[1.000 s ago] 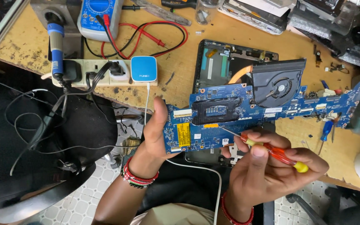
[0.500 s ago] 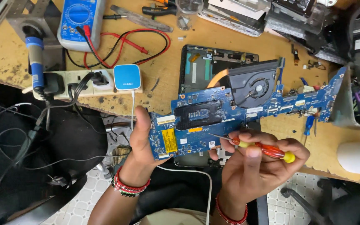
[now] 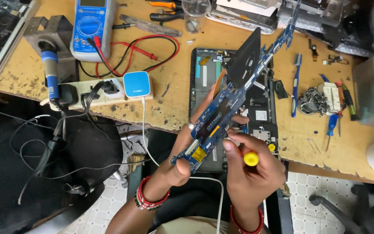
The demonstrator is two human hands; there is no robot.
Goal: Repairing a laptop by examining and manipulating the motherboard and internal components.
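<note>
My left hand (image 3: 182,160) grips the lower end of a long blue laptop motherboard (image 3: 234,95), which is tilted up on edge and carries a black fan (image 3: 248,58) near its middle. My right hand (image 3: 249,173) holds a small screwdriver with a yellow cap (image 3: 251,158), its tip pointed toward the board's lower part. Beneath the board, an open black laptop base (image 3: 204,73) lies on the wooden bench (image 3: 334,147).
On the bench stand a blue multimeter (image 3: 89,26) with red and black leads, a power strip (image 3: 87,93) with a blue charger (image 3: 137,84), a soldering iron (image 3: 50,71), a blue toothbrush (image 3: 296,82), small screwdrivers (image 3: 332,125) and pliers (image 3: 165,11). A black chair (image 3: 57,169) sits at the left.
The motherboard has swung from lying flat and horizontal to standing tilted on edge, its far end raised away from me. My right hand with the screwdriver has moved in under it.
</note>
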